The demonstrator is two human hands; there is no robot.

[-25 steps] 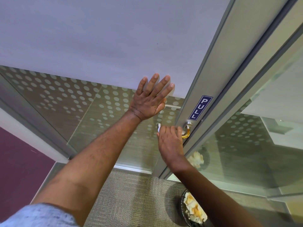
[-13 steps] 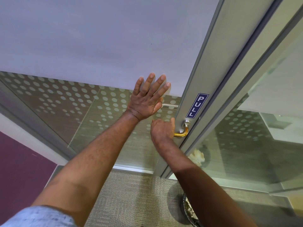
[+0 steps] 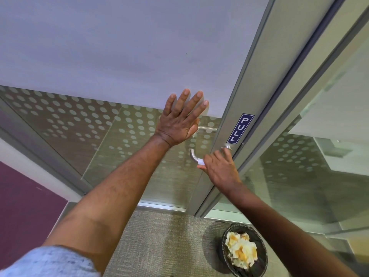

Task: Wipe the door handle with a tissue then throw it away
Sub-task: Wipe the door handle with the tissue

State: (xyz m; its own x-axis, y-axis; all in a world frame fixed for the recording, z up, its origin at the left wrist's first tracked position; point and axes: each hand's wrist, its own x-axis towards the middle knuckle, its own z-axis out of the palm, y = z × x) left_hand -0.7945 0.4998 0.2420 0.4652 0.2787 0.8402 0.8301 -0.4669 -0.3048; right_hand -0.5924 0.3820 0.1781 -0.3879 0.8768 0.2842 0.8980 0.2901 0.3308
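Observation:
A silver lever door handle juts from the metal door stile below a blue PULL sign. My right hand is closed over the handle's shaft with a white tissue peeking out at the thumb side. Only the handle's curved left end and its round base show. My left hand lies flat with fingers spread against the frosted glass door, just above and left of the handle.
A dark wire waste basket with crumpled tissues stands on the carpet at the lower right, under my right forearm. A glass side panel is to the right of the stile. A purple wall is at the left.
My right hand has slid right along the handle toward its base, uncovering the curved left end. The left hand has stayed flat on the glass. The basket has come back into full view.

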